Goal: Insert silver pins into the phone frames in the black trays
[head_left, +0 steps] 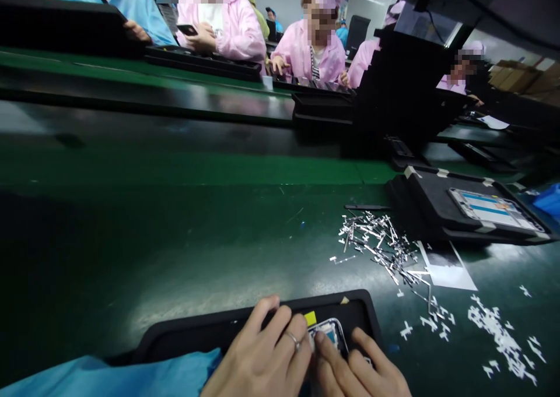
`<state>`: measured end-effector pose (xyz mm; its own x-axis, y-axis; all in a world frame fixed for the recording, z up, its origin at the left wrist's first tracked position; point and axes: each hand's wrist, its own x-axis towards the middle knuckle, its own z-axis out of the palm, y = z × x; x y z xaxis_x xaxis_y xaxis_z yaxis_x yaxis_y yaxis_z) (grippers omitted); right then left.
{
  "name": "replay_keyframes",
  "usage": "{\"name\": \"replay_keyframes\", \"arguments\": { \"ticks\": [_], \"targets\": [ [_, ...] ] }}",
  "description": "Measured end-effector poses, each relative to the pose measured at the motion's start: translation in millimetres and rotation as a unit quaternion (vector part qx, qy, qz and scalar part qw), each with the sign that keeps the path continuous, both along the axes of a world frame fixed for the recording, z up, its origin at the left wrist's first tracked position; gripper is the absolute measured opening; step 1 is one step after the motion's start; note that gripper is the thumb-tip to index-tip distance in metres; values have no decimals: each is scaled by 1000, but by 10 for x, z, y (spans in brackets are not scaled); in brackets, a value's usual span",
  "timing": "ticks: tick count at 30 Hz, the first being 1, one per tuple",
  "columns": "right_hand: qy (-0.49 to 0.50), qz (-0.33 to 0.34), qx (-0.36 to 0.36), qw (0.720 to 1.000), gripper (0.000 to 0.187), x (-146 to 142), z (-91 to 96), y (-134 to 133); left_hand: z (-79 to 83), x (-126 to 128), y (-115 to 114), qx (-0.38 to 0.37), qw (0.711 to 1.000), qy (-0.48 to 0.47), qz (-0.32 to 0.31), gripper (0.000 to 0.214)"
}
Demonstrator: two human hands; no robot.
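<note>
A silver-edged phone frame (340, 331) with parts inside lies in a black foam tray (184, 331) at the bottom of the view. My left hand (273, 344), with a ring on one finger, curls over the frame's left part; its fingertips are hidden. My right hand (356, 371) rests at the near right of the same frame, one finger pressed onto its inside and others bent past its edge. The two hands almost touch. Just beyond my left fingers a yellow tab (310, 318) sticks up. Any small part between my fingers cannot be made out.
Thin metallic strips (389, 248) lie in a pile beyond the tray, with white scraps (496, 333) to the right. A paper sheet (450, 267) lies near stacked black trays (426, 201) bearing another phone frame (496, 208). People in pink and blue sit across the green bench (240, 222).
</note>
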<state>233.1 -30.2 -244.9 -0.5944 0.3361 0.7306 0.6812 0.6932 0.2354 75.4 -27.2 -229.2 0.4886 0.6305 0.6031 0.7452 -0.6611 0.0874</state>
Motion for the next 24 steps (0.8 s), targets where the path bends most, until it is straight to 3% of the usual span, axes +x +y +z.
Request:
{"name": "replay_keyframes", "arguments": {
  "ticks": [8, 16, 21, 24],
  "targets": [
    [-8, 43, -86, 995, 32, 60, 90, -36, -4, -53, -32, -109, 993, -49, 0, 40],
    [37, 28, -88, 995, 33, 56, 74, -6, -74, -204, -47, -103, 994, 29, -12, 32],
    [46, 12, -83, 995, 33, 36, 49, 10, -91, -182, -50, -113, 993, 2, -23, 28],
    [41, 7, -83, 996, 34, 51, 44, 4, -94, -109, -22, -95, 995, -13, 11, 32]
  ]
}}
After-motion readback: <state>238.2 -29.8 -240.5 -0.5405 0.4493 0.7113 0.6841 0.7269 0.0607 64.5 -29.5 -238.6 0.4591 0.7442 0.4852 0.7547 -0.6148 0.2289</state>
